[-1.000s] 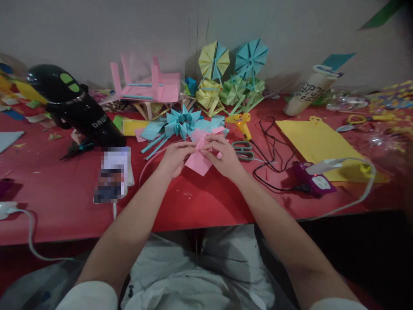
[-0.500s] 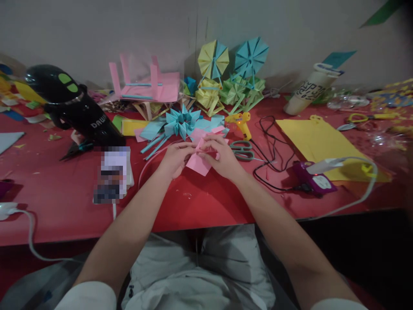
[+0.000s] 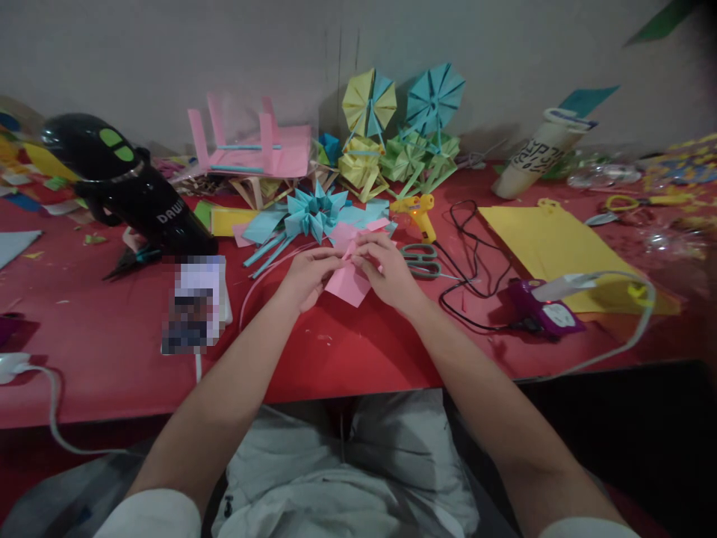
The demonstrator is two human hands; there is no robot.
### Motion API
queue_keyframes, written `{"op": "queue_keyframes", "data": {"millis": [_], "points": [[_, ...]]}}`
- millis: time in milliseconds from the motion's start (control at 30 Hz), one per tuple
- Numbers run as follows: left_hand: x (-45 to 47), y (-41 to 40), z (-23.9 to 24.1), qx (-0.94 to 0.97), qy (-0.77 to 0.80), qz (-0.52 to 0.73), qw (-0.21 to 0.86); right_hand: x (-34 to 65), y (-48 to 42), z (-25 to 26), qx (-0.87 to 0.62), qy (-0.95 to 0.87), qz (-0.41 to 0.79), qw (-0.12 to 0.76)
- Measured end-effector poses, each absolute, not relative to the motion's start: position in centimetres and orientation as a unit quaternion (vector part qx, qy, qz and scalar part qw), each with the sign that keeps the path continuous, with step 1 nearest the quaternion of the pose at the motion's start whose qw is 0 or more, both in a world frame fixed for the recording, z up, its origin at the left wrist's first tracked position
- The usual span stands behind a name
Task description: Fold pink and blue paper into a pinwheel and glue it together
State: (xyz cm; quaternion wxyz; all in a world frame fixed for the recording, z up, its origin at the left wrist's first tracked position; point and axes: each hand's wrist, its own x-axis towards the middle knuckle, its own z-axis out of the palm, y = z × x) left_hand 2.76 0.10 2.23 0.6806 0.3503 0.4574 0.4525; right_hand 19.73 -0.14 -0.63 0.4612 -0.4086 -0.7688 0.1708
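Observation:
A piece of pink paper is held between my two hands above the red table. My left hand grips its left side, thumb and fingers closed at the middle fold. On the other side my right hand pinches the same paper with thumb and fingertips. More pink paper lies just beyond my fingers. Behind it sits a folded blue paper star with blue strips. A yellow glue gun and green-handled scissors are right of my right hand.
Left stand a black bottle and a phone on a cable. At the right lie yellow sheets, a purple power adapter and black cord. Pink and yellow paper models, a pink paper table among them, line the wall.
My right fingertips have closed in on the pink paper's fold, where they were spread slightly wider before. The paper has shifted very little.

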Motion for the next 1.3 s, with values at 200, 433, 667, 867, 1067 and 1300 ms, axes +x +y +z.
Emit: {"op": "queue_keyframes", "data": {"millis": [200,433,667,867,1067,1300], "points": [[2.9,0.1,1.6,0.381,0.451,0.464,0.66,19.6,-0.1,-0.8,-0.4,-0.773,0.17,0.462],[2.9,0.1,1.7,0.384,0.435,0.476,0.661,19.6,-0.3,-0.4,-0.41,-0.774,0.176,0.45],[2.8,0.2,1.5,0.396,0.452,0.468,0.648,19.7,-0.4,-0.3,-0.417,-0.773,0.166,0.449],[2.7,0.3,1.0,0.423,0.448,0.473,0.63,19.7,-0.4,-0.2,-0.417,-0.772,0.155,0.454],[2.7,0.3,0.7,0.448,0.437,0.473,0.621,19.8,-0.3,-0.3,-0.412,-0.778,0.154,0.448],[2.6,0.7,0.2,0.453,0.445,0.471,0.612,19.7,-0.3,-0.3,-0.418,-0.771,0.163,0.451]]}}
